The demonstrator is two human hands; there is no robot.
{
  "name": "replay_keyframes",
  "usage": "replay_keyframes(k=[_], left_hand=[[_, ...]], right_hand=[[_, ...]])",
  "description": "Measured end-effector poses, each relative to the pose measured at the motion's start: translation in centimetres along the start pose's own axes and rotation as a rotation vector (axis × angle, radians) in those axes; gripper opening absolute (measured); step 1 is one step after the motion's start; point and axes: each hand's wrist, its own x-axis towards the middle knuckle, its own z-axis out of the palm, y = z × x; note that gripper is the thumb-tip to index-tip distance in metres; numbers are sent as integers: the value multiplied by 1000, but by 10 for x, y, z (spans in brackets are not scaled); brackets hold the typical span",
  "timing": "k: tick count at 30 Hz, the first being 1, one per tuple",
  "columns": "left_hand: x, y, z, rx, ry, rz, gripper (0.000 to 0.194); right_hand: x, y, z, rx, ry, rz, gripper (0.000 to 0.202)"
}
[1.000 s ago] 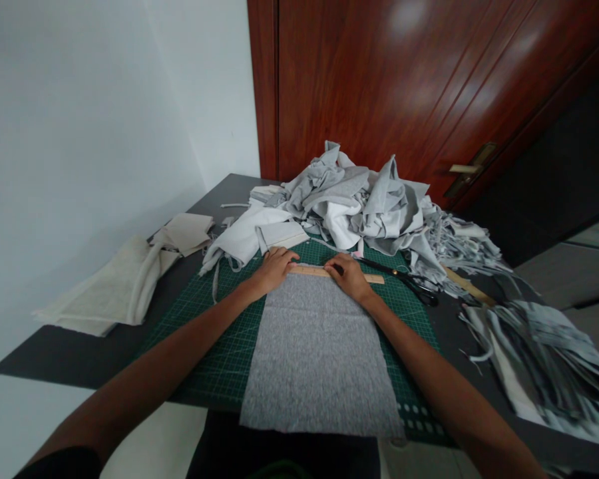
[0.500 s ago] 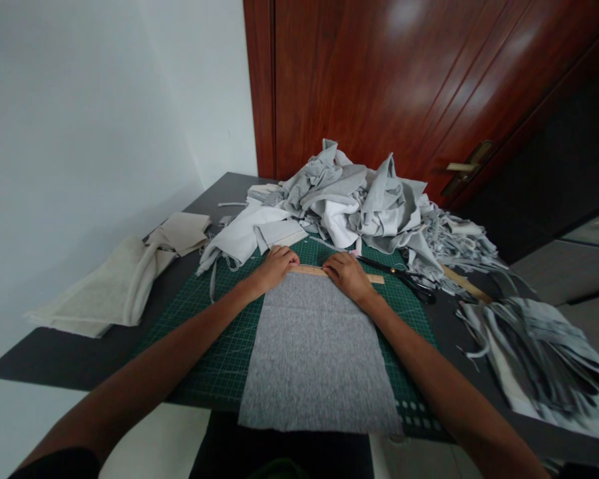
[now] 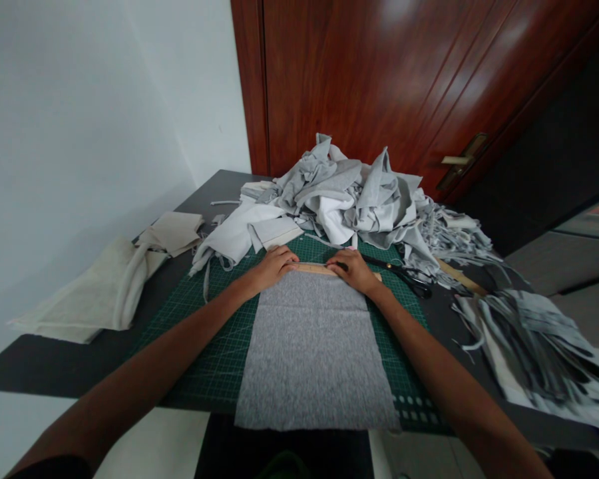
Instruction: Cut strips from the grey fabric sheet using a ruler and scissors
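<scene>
A grey fabric piece (image 3: 314, 352) lies flat over the green cutting mat (image 3: 209, 352), its near end reaching past the table's front edge. A wooden ruler (image 3: 313, 268) runs across the fabric's far edge. My left hand (image 3: 275, 263) pinches the left corner by the ruler's left end. Towards the other end, my right hand (image 3: 352, 267) is closed at the fabric's far edge, over the ruler; a small dark item shows between its fingers, too small to name. Black scissors (image 3: 404, 273) rest on the mat, right of my right hand.
A heap of grey and white cloth (image 3: 349, 193) stands at the back, with thin scraps (image 3: 454, 233) to its right. Cream cloth (image 3: 94, 293) lies at the left, a stack of grey strips (image 3: 539, 346) at the right. Another wooden strip (image 3: 462, 277) lies beyond the scissors.
My right hand has turned slightly, and a dark item now shows between its fingers. The ruler shows more between the hands. The whole view has shifted a little.
</scene>
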Motion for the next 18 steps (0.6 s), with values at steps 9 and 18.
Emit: replay_keyframes(k=[9, 18], left_hand=[[-3, 5, 2, 19, 30, -35, 17], [-3, 6, 1, 27, 37, -47, 17]], right_hand=[[-13, 13, -13, 47, 45, -21, 23], [-22, 6, -14, -71, 38, 23, 19]])
